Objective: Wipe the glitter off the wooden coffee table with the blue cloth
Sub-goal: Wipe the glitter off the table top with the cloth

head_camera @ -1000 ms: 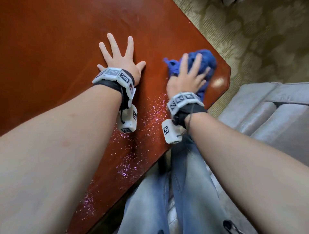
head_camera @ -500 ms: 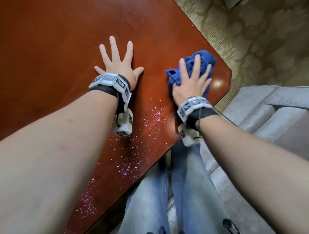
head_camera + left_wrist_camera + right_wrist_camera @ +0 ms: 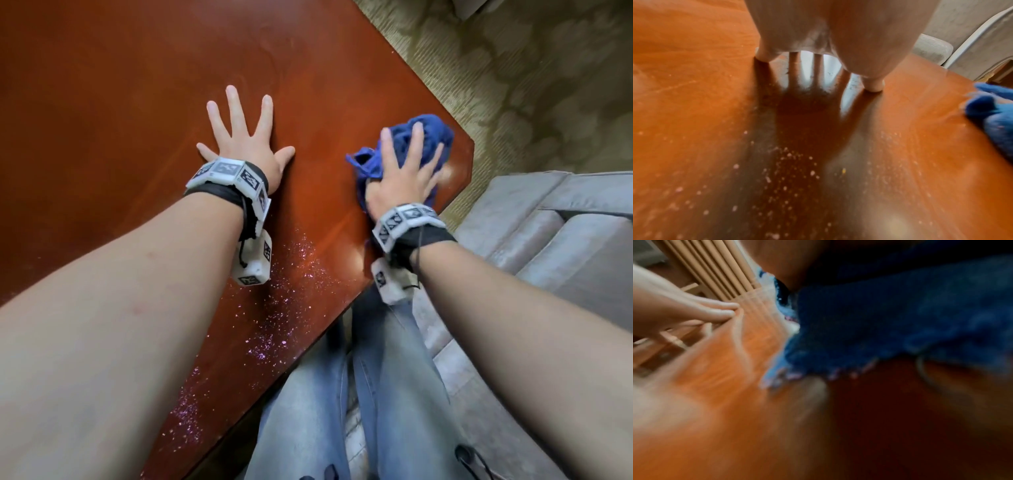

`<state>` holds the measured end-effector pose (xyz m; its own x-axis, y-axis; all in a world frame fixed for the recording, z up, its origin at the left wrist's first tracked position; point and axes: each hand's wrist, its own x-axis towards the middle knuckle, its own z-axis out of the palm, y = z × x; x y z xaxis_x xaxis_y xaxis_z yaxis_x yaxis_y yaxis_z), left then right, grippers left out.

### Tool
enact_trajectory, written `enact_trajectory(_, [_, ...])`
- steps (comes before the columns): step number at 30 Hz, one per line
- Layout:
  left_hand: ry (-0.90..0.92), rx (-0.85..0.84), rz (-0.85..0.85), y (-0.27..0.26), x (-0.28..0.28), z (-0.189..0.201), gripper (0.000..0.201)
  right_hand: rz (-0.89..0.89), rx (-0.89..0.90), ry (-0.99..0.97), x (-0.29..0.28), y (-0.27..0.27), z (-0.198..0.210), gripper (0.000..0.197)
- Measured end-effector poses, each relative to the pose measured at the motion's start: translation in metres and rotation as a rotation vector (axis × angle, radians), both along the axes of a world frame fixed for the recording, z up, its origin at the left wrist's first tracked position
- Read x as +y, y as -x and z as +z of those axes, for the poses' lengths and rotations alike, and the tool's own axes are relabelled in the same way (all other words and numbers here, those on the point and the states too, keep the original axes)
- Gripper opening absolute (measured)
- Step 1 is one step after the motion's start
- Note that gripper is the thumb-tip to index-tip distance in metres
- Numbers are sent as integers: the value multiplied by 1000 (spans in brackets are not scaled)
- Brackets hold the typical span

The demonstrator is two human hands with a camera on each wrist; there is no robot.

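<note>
Since a second ago the right hand has slid with the blue cloth a little toward the near right edge of the table, while the left hand has hardly moved

Fingers of the right hand lie straight and spread on top of the cloth, pressing it flat on the wood. They do not curl round it. That looks like a push for rubbing, not a grab. The cloth is bunched up under the palm, close to the cut right corner of the table. Some pink specks cling to its near edge in the right wrist view, which is blurry

Fingers of the left hand are straight and spread wide, flat on the bare wood, holding nothing. My guess is this hand props the body up while the other one wipes

Pink glitter lies on the near side of the table, by the wrists and along the near edge, well apart from the cloth. So most of the wiping seems not done yet, and the cloth would have to go there next

Beyond the table are blue jeans, a grey sofa on the right and a patterned carpet far right
</note>
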<state>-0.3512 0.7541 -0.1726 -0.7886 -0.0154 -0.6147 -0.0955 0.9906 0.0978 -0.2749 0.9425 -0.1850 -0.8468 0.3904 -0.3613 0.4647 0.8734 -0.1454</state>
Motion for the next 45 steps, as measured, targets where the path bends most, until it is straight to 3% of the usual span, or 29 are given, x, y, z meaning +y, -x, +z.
enact_trajectory(4, [-7,6,-18,-3,-5,1,75,351,9,142,-70,-56,-2,81])
enact_trajectory(6, [-2,5,-29,-4,-10,1,75,423,-73,182,-71,-88,1,85])
enact_trajectory(9, [9,-10,9,-8,-12,2,77,308,-98,175,-28,-100,7,88])
enact_trajectory(12, [13,-1,83,-8,-12,1,83,110,-36,81,15,-58,5,83])
enact_trajectory(16, [44,-6,178,-9,-10,2,93,-13,-28,12,-13,-7,-1,81])
enact_trajectory(19, [63,-32,240,-9,-6,8,93,324,22,81,-57,-45,0,82])
enact_trajectory(21, [87,-59,286,-10,0,12,92,513,-84,165,-56,-82,5,85])
enact_trajectory(22, [97,-73,313,-10,4,13,91,528,-150,184,-43,-94,6,85])
enact_trajectory(26, [89,-113,402,-9,15,17,89,305,-84,151,19,-91,9,84])
enact_trajectory(31, [68,-93,391,-13,9,11,89,-45,-10,13,57,-7,1,79])
enact_trajectory(33, [67,-90,385,-13,7,8,90,-38,41,-1,34,-5,-1,78])
enact_trajectory(35, [71,-89,380,-12,6,9,91,149,64,58,3,-31,-2,78])
enact_trajectory(38, [71,-100,379,-11,7,10,92,289,-109,212,-11,-77,5,82])
enact_trajectory(41, [71,-104,380,-11,7,12,92,226,-3,123,25,-77,6,80])
enact_trajectory(45, [54,-87,370,-12,7,13,90,-106,74,-1,67,-11,-5,77])
